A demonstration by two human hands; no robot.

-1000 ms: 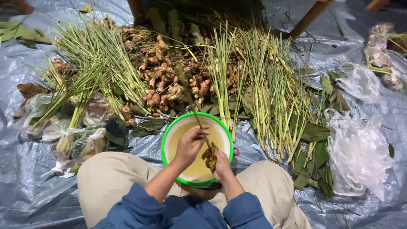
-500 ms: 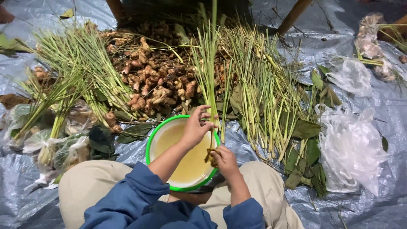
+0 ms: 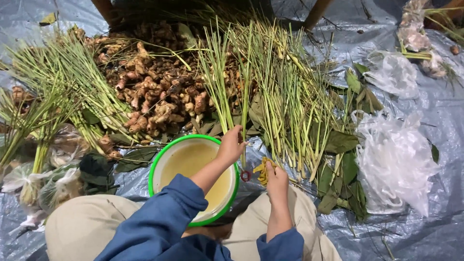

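Now left hand (image 3: 231,145) on lemongrass stalks (image 3: 223,82), right hand (image 3: 277,180) beside bowl (image 3: 166,155).

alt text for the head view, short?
Seated person's left hand grips lemongrass stalks over a green-rimmed bowl; right hand holds yellow rubber bands. Ginger roots and leaves lie on a plastic sheet.
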